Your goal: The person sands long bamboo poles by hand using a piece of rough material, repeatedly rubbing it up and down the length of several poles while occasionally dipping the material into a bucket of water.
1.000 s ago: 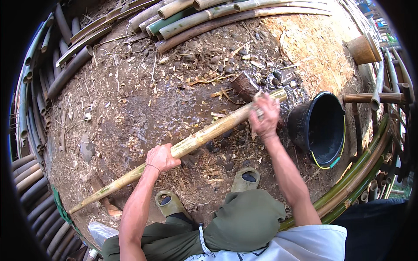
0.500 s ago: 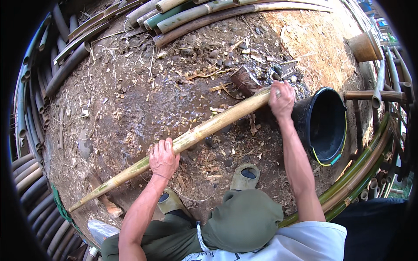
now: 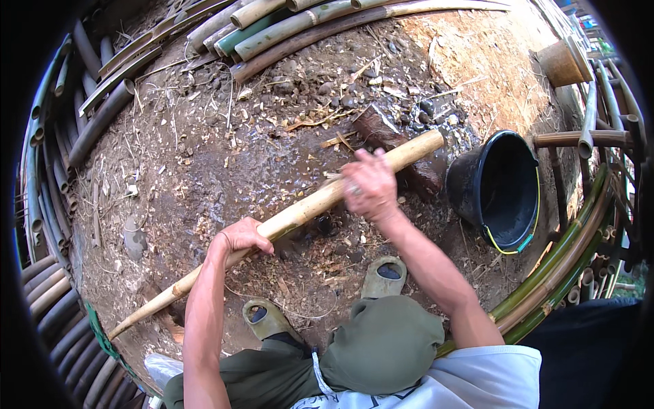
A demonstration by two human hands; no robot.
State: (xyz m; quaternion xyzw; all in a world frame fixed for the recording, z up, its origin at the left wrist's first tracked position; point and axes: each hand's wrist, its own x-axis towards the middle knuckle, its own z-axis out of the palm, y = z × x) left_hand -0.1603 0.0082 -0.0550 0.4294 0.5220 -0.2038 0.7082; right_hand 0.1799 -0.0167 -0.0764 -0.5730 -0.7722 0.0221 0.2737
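Both hands on bamboo pole (image 3: 293, 217)

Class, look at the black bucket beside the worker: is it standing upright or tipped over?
Upright. The black bucket stands on the ground with its round mouth facing up at the camera, so its dark inside shows; its handle hangs against the rim.

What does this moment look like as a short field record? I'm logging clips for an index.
setting: dirt ground strewn with chips, ringed by stacked bamboo poles
left hand: grip closed around pale bamboo pole
right hand: on the same pole, nearer its thick end; blurred
pole: slanted, thick end over a dark wood block
nearby: black bucket to the right
feet: green sandals
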